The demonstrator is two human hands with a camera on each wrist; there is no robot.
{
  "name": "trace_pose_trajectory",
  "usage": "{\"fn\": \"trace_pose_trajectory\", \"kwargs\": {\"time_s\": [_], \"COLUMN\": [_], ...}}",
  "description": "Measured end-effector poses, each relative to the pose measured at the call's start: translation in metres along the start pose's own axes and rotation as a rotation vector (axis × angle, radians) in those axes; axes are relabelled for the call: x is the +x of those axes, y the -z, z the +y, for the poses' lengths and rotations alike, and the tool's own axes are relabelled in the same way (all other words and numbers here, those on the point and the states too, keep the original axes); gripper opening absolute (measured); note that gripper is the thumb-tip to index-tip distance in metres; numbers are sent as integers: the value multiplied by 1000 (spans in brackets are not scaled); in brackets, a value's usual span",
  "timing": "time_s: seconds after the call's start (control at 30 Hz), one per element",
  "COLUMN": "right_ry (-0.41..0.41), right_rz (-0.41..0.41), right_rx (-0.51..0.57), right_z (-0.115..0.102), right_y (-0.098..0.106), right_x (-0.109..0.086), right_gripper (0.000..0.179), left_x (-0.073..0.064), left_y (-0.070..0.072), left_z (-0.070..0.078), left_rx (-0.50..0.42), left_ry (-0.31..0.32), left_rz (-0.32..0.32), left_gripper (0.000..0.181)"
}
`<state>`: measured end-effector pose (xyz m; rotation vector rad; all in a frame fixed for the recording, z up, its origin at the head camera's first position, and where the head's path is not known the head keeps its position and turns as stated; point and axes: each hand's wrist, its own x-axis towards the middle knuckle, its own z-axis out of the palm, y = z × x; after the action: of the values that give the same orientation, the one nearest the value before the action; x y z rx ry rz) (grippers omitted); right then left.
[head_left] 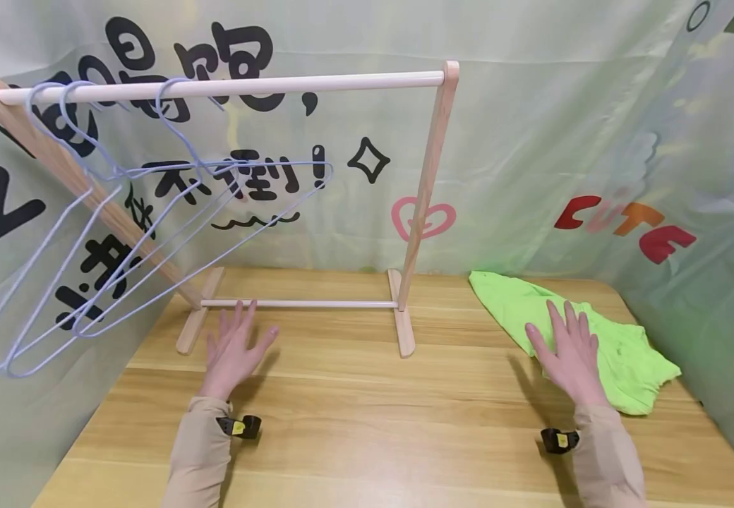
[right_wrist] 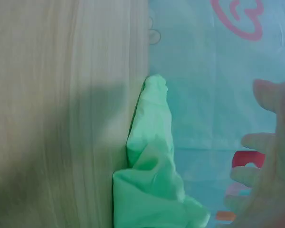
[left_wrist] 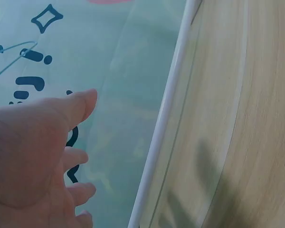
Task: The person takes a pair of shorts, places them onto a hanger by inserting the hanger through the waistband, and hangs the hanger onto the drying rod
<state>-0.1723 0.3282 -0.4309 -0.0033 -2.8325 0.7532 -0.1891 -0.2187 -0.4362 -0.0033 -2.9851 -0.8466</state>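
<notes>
Left hand [left_wrist: 35,152] sits lower left, thumb out, other fingertips stacked below it, nothing gripped. White rod [left_wrist: 160,118] runs diagonally beyond, clear of the fingers. Wood tabletop [left_wrist: 266,95] fills the right side, finger shadows on it. Thin blue wire loop [left_wrist: 23,53] upper left, against printed sheet [left_wrist: 128,95].

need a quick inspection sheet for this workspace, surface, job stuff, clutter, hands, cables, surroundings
Surface: light wood-grain tabletop, no spills seen.
Job's things: three pale blue hangers on the left half of the top rail of the wooden rack; crumpled green cloth on the tabletop at right.
Clutter: nothing seen.
Hands: left hand near the rack's lower bar, right hand above the green cloth; fingers spread, neither holding anything.
Cables: nothing seen.
Surroundings: printed fabric backdrop behind the rack.
</notes>
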Motion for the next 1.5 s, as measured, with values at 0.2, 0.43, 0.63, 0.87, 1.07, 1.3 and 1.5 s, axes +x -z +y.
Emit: {"fn": "trace_pose_trajectory", "kwargs": {"time_s": [0.2, 0.43, 0.63, 0.87, 1.07, 1.3, 1.5], "right_ry": [-111, -296, -381, -442, -475, -401, -390], "right_rz": [-59, -219, -322, -410, -474, -554, -515], "right_rx": [-4, -13, 20, -16, -64, -122, -101], "right_z": [13, 29, 39, 49, 57, 55, 52], "right_y": [16, 37, 42, 44, 44, 46, 41], "right_x": [4, 10, 14, 23, 26, 27, 22], "right_gripper": [85, 103, 107, 112, 108, 89, 86], "left_x": [0, 1, 2, 1, 0, -1, -2], "left_y": [0, -4, -9, -13, -18, -24, -28], "left_z": [0, 1, 3, 6, 14, 20, 22], "left_rx": [-69, -111, -131, -151, -148, -184, -216], "left_ry": [-57, -144, -196, -240, -278, -300, -302], "left_rz": [-27, -33, -10, -6, -9, -15, -33], "left_gripper": [75, 68, 68, 67, 66, 62, 58]}}
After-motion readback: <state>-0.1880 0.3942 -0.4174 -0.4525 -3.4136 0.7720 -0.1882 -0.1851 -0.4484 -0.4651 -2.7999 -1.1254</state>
